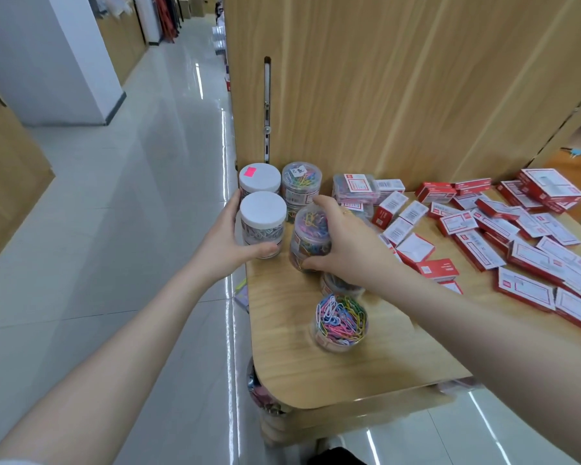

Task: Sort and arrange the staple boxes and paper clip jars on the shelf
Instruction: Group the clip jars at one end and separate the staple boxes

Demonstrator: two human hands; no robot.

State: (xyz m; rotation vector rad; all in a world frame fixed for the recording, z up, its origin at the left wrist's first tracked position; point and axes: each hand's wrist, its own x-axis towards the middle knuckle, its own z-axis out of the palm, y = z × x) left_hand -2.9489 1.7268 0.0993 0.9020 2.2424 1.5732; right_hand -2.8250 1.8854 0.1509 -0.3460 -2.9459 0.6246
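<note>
My left hand (227,243) grips a white-lidded jar (263,220) of silver paper clips at the shelf's left edge. Behind it stands a second white-lidded jar (259,178) with a pink sticker, and beside that a clear jar (301,186) of coloured clips. My right hand (346,245) grips another clear jar (311,236) of coloured clips, tilted, just right of the one in my left hand. A further jar (336,286) lies half hidden under my right wrist. Nearer me stands an open-looking jar (341,322) of coloured clips. Several red-and-white staple boxes (483,226) lie scattered to the right.
The wooden shelf (316,370) has a rounded front-left corner and a tall wooden back panel (399,78). A metal slotted rail (267,109) runs up the panel. To the left lies a glossy tiled aisle (131,213). A clear box of clips (354,189) sits by the back.
</note>
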